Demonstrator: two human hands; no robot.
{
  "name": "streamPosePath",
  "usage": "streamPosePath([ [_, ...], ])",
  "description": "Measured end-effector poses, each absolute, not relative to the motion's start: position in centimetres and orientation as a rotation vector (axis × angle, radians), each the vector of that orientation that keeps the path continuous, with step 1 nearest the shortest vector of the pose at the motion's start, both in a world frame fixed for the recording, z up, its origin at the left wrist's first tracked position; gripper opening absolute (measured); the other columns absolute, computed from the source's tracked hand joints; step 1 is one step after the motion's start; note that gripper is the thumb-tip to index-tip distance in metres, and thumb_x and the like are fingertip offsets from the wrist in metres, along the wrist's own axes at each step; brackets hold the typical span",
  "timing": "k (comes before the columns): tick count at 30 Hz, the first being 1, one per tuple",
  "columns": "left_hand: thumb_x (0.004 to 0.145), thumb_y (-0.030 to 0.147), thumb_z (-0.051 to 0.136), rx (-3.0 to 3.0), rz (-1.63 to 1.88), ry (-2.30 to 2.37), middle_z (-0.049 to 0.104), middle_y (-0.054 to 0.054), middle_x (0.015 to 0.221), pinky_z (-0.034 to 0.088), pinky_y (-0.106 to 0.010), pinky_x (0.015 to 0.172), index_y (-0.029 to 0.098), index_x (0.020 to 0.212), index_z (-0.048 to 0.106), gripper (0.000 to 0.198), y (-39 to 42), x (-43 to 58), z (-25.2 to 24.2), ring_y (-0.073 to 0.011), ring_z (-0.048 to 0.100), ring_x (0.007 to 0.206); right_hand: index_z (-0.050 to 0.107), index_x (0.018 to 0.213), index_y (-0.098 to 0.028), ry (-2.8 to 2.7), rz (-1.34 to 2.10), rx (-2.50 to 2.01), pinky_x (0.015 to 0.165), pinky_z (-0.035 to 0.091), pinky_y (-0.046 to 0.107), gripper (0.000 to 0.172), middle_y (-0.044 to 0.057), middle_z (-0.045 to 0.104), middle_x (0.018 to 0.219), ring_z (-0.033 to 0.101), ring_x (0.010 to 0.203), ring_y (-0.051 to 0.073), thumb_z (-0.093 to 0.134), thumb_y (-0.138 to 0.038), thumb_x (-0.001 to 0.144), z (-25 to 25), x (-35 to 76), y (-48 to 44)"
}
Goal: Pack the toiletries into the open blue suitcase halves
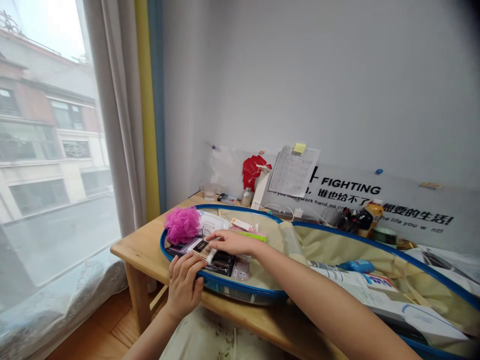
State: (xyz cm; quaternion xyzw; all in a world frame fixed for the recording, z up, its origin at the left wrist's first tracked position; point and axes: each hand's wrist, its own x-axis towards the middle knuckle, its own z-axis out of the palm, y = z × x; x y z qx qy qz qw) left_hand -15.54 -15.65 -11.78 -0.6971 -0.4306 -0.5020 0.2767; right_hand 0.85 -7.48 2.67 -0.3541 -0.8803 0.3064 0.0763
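Note:
A clear pack of cotton swabs (201,249) with a black label lies on top of the things in the left half of an open suitcase (245,292) with blue edging. My right hand (234,242) reaches across from the right, fingers stretched out, fingertips on the pack's upper right side. My left hand (184,284) lies over the near rim, fingers extended, tips touching the pack's lower edge, thumb apart. Under and beside the swabs are dark packaged items (224,261). A pink bath puff (182,225) sits at the far left corner, next to a white packet (212,223).
The suitcase's right half holds a blue bottle (357,266) and white boxes (382,299). It rests on a wooden table (144,250). Along the wall stand a white lamp (260,189), a small jar (246,196) and an orange-yellow bottle (371,218). A curtained window is at left.

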Motion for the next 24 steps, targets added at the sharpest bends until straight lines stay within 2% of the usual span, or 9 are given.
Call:
streamPosePath([
  [4,0.089,0.026,0.039,-1.867,-1.327,-1.159,0.064,-0.007,0.107,0.023,-0.043,0.109,0.022,0.11,0.057,0.028,-15.6,-15.6,-11.9,-0.0226,0.049,0.114,0.066,0.113,-0.02,-2.718,0.977,-0.982,0.1,0.043,0.032,0.033,0.002,0.066,0.12,0.061,0.111,0.017,0.046,-0.032,0.09,2.1,0.9,-7.7],
  [12,0.088,0.026,0.038,-1.855,-1.32,-1.152,0.064,-0.007,0.107,0.023,-0.042,0.109,0.022,0.111,0.057,0.03,-15.6,-15.6,-11.9,-0.0224,0.05,0.114,0.059,0.125,-0.014,-2.771,0.959,-0.918,0.11,0.031,0.027,0.042,0.005,0.053,0.138,0.048,0.127,0.016,0.045,-0.016,0.086,1.4,-0.9,-7.8],
  [20,0.088,0.025,0.039,-1.87,-1.313,-1.131,0.063,-0.008,0.107,0.022,-0.043,0.109,0.021,0.111,0.057,0.029,-15.6,-15.7,-11.9,-0.0232,0.049,0.113,0.057,0.127,-0.022,-2.578,0.868,-1.099,0.106,0.038,0.032,0.041,0.001,0.057,0.133,0.053,0.121,0.018,0.045,-0.031,0.089,6.2,5.8,-7.2],
  [24,0.088,0.024,0.039,-1.873,-1.317,-1.12,0.063,-0.008,0.106,0.021,-0.043,0.109,0.021,0.111,0.056,0.029,-15.5,-15.7,-11.9,-0.0233,0.048,0.113,0.054,0.129,-0.02,-2.419,0.727,-1.422,0.095,0.046,0.032,0.043,0.006,0.06,0.128,0.062,0.107,0.017,0.036,-0.037,0.093,8.6,14.5,-6.1],
])
